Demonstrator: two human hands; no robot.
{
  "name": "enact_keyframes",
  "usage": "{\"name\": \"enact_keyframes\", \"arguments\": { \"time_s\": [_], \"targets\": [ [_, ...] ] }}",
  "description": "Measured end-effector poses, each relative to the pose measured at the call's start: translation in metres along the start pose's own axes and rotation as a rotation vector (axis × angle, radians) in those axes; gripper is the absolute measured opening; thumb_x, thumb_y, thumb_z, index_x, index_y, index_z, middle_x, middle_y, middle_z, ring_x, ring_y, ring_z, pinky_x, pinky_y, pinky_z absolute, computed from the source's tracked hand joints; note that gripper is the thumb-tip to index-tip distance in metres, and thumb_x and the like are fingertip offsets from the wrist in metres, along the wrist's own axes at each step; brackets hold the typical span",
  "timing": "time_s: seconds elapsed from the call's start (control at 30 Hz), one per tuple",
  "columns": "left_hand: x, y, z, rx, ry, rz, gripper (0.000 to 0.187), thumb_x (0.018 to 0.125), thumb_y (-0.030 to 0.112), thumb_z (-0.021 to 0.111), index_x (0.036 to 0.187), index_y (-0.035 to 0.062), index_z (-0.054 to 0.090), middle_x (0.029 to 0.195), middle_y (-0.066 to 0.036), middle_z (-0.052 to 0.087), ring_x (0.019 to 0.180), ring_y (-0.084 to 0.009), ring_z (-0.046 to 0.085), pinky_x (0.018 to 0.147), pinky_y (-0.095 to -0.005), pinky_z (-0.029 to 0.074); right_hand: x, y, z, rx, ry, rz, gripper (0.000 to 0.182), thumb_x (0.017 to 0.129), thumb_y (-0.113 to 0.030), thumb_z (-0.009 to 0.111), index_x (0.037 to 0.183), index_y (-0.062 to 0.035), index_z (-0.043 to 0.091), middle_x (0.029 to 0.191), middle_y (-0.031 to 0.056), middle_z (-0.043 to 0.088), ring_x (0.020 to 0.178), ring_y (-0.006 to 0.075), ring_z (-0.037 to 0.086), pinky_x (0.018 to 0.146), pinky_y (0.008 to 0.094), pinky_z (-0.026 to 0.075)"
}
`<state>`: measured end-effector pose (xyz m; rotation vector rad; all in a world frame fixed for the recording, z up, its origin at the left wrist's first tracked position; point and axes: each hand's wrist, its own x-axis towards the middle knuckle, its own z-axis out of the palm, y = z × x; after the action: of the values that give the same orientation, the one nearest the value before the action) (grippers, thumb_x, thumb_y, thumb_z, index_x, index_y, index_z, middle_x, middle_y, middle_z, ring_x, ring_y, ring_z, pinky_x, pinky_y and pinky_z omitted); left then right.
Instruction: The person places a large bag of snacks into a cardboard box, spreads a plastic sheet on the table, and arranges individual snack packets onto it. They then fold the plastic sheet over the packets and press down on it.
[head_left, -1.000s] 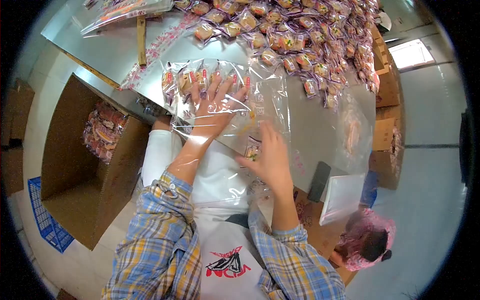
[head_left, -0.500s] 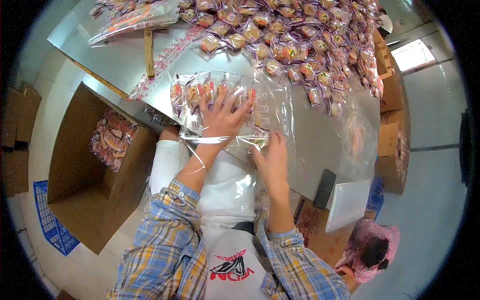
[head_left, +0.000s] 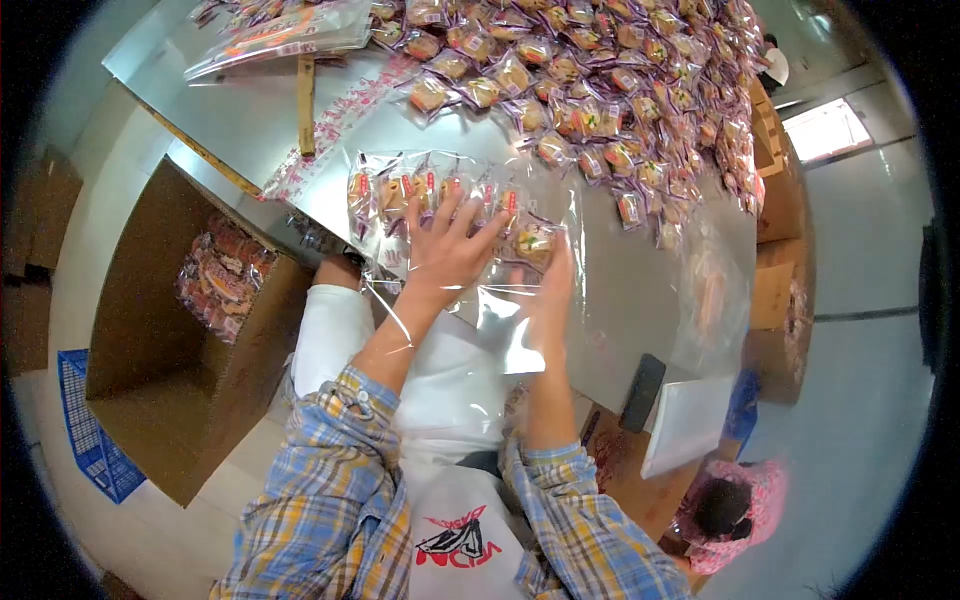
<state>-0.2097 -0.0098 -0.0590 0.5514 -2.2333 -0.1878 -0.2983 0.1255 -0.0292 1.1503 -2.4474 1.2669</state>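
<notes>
A clear plastic bag [head_left: 400, 262] lies flat at the table's near edge with a row of individually wrapped pastries [head_left: 395, 190] inside. On top of that row rests my left hand [head_left: 448, 258], its fingers spread and pressing lightly on the film. My right hand [head_left: 548, 305] is at the bag's near, open side, slightly blurred and partly behind shiny film. It grips one wrapped pastry [head_left: 533, 240] at the right end of the row. The fingertips under that pastry are hidden.
A large heap of wrapped pastries [head_left: 600, 110] covers the far table. Flat printed bags [head_left: 290, 40] lie far left. An open carton [head_left: 150, 330] with packed bags stands left. A dark phone-like object [head_left: 643, 392] and a white stack [head_left: 688, 425] lie right. A person in pink [head_left: 740, 510] is lower right.
My right hand has pushed the wrapped pastry away from me, up to the right end of the row. My left hand stays spread over the other pastries.
</notes>
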Motion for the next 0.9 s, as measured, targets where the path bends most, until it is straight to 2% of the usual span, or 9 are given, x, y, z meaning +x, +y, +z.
{"name": "enact_keyframes", "arguments": {
  "time_s": [0.2,0.3,0.33,0.43,0.47,0.57,0.73,0.83,0.9],
  "targets": [
    [-0.004,-0.005,0.002,-0.006,-0.048,0.01,0.039,0.084,0.031,0.077,0.122,0.0324,0.072,0.138,0.0,0.06,0.14,-0.027,0.044,0.113,-0.0662,0.023,0.002,0.002,0.009,0.024,0.0,0.202,0.074,0.084,0.004,0.068,0.152,0.0039,0.04,0.149,0.0239,0.048,0.133,0.0329,0.055,0.112,0.0384,0.045],
    [0.002,0.001,0.0,0.029,0.012,0.0,0.046,0.08,0.036,0.081,0.125,0.035,0.073,0.137,0.002,0.062,0.134,-0.0237,0.049,0.115,-0.0624,0.019,0.01,0.013,0.03,0.025,0.257,0.143,0.072,0.083,0.002,0.072,0.15,0.0008,0.045,0.131,0.0228,0.058,0.123,0.0336,0.059,0.101,0.0394,0.05],
    [0.002,0.001,-0.001,0.036,0.038,0.007,0.044,0.08,0.035,0.081,0.123,0.0344,0.074,0.136,0.002,0.063,0.134,-0.0246,0.05,0.116,-0.0615,0.019,0.012,0.019,0.027,0.148,0.128,0.147,0.061,0.083,0.001,0.074,0.142,-0.0023,0.058,0.13,0.02,0.059,0.123,0.0309,0.059,0.101,0.038,0.05],
    [0.0,-0.003,0.001,0.005,0.016,0.006,0.043,0.079,0.036,0.081,0.122,0.0342,0.074,0.137,0.001,0.062,0.134,-0.0246,0.049,0.115,-0.0624,0.019,0.019,0.016,0.027,0.389,0.126,0.278,0.047,0.086,0.001,0.071,0.133,-0.0051,0.069,0.128,0.0172,0.061,0.121,0.0304,0.059,0.101,0.0385,0.05],
    [-0.001,-0.003,0.001,0.038,0.02,0.029,0.042,0.078,0.035,0.081,0.12,0.0338,0.075,0.139,0.001,0.06,0.136,-0.0243,0.047,0.115,-0.0631,0.019,0.021,0.023,0.029,0.271,0.171,0.148,0.044,0.088,0.001,0.068,0.131,-0.0069,0.072,0.127,0.0167,0.062,0.12,0.0304,0.06,0.103,0.0393,0.049],
    [-0.006,-0.007,0.011,0.01,0.036,0.023,0.044,0.077,0.035,0.081,0.12,0.035,0.074,0.141,0.002,0.058,0.137,-0.0239,0.046,0.115,-0.0629,0.02,0.026,0.015,0.029,0.021,0.198,0.04,0.046,0.087,0.002,0.067,0.131,-0.0098,0.072,0.125,0.016,0.063,0.12,0.0308,0.06,0.105,0.0404,0.047],
    [-0.003,-0.004,0.011,0.061,0.065,0.028,0.041,0.076,0.036,0.082,0.117,0.0344,0.075,0.14,0.002,0.06,0.134,-0.0232,0.048,0.114,-0.0628,0.021,0.039,0.03,0.042,0.064,0.224,-0.048,0.042,0.085,0.006,0.058,0.126,-0.0014,0.064,0.13,0.0214,0.063,0.125,0.0406,0.058,0.108,0.0495,0.044],
    [-0.007,-0.005,0.013,-0.025,0.028,0.004,0.039,0.081,0.031,0.077,0.12,0.0359,0.073,0.133,0.003,0.063,0.137,-0.0262,0.046,0.107,-0.0653,0.024,0.033,0.043,0.045,0.084,0.134,0.028,0.046,0.089,0.003,0.059,0.135,0.0004,0.06,0.139,0.0232,0.059,0.134,0.0426,0.052,0.112,0.0482,0.042],
    [-0.004,-0.004,0.012,-0.004,0.042,-0.001,0.04,0.08,0.031,0.077,0.12,0.0344,0.073,0.127,0.004,0.066,0.133,-0.0254,0.047,0.106,-0.0635,0.026,0.026,0.047,0.055,0.189,0.231,0.047,0.048,0.09,0.002,0.059,0.139,0.0023,0.056,0.144,0.0248,0.054,0.136,0.0421,0.05,0.112,0.0476,0.042]
  ]
}}
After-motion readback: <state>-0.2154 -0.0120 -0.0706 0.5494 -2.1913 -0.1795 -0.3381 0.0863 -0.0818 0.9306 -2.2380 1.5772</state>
